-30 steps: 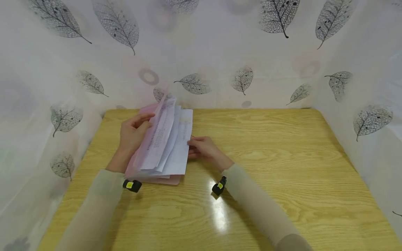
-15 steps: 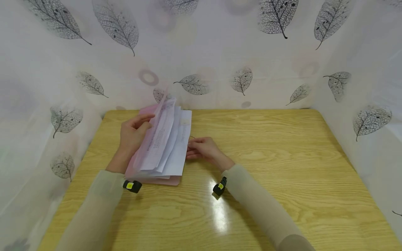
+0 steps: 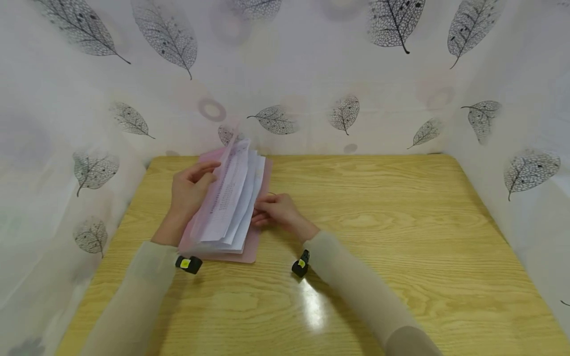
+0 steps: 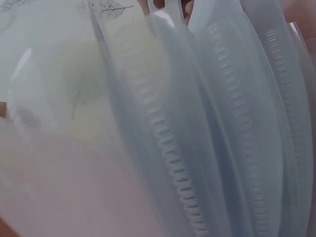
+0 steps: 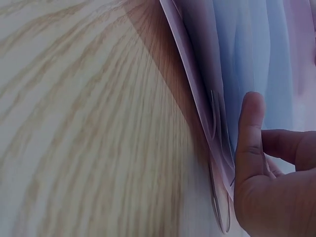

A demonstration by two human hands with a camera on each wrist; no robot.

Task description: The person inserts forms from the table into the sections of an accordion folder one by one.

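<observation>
A pink folder (image 3: 252, 247) lies spread at the back left of the table, with several translucent sleeves and white printed sheets (image 3: 227, 202) fanned up from it. My left hand (image 3: 189, 190) pinches the raised translucent pink front cover between thumb and fingers. At the sheets' right edge, my right hand (image 3: 280, 212) holds the lower ones, its fingers partly hidden behind them. The left wrist view is filled by clear sleeves (image 4: 232, 98) with ridged strips. In the right wrist view, a thin elastic cord (image 5: 217, 207) loops from the back cover beside my thumb (image 5: 252, 133).
The wooden table (image 3: 378, 237) stretches right and forward of the folder. Behind and along both sides hangs a pale curtain (image 3: 307, 74) printed with leaves. A black wrist camera (image 3: 189, 264) is strapped at the left cuff, another wrist camera (image 3: 300, 264) at the right.
My right hand has moved left with the lower sheets, so their right edge has swung left and bares a strip of the pink back cover. The left hand stays in place.
</observation>
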